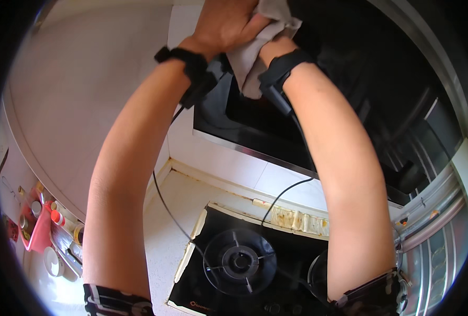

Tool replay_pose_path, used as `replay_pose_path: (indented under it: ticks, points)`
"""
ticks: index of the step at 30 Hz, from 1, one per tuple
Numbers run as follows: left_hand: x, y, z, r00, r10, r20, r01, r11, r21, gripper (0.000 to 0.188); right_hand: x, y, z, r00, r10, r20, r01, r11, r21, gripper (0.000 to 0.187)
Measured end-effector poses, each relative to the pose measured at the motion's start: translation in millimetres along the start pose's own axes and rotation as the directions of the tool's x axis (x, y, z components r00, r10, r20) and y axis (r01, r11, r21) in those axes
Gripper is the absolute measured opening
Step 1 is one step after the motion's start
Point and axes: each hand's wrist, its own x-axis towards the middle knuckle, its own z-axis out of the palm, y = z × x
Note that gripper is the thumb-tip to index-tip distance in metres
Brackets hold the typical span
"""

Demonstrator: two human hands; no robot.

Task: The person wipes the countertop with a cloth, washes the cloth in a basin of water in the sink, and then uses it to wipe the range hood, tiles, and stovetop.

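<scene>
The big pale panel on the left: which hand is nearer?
Left. The left hand is right of the pale panel, touching the grey cloth; the right hand is farther right, partly hidden by the cloth.

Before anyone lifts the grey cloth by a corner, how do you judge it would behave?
The grey cloth would probably flop, as its loose end hangs in folds near the left hand. It looks thin along its edges, so it is likely light.

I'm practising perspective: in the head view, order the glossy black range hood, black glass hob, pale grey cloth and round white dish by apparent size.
1. Range hood
2. Hob
3. Cloth, partly hidden
4. Dish
</scene>
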Motion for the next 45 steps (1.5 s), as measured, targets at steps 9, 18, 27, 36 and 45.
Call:
replay_pose_path:
  ticks: [9, 18, 27, 36, 45]
  points:
    - [-173.2, 55.9, -22.7, 0.949, -0.205, 0.241, 0.218, 0.976, -0.026, 0.069, -142.7, -114.9, 57.0, 0.981, -0.038, 0.189, 0.015, 0.992, 0.124, 0.055]
    - [-216.9, 180.8, -21.0, 0.784, -0.363, 0.504, 0.421, 0.907, -0.001, 0.079, -239.8, -78.8, 3.8, 0.835, -0.187, 0.518, 0.094, 0.975, 0.199, 0.063]
    - [-133.1, 342.1, 34.3, 0.832, -0.069, 0.55, 0.253, 0.931, -0.265, 0.082, -374.5, 88.7, -96.2, 0.798, -0.082, 0.597, 0.002, 0.991, 0.133, 0.067]
    - [-58.7, 540.2, 107.6, 0.858, 0.247, 0.45, 0.007, 0.871, -0.491, 0.071, -491.0, 262.2, -244.8, 0.74, 0.132, 0.66, -0.085, 0.991, -0.102, 0.067]
    - [35.8, 677.0, 155.7, 0.913, 0.297, 0.279, -0.014, 0.707, -0.707, 0.058, -519.8, 382.5, -365.0, 0.717, 0.29, 0.634, -0.123, 0.948, -0.294, 0.068]
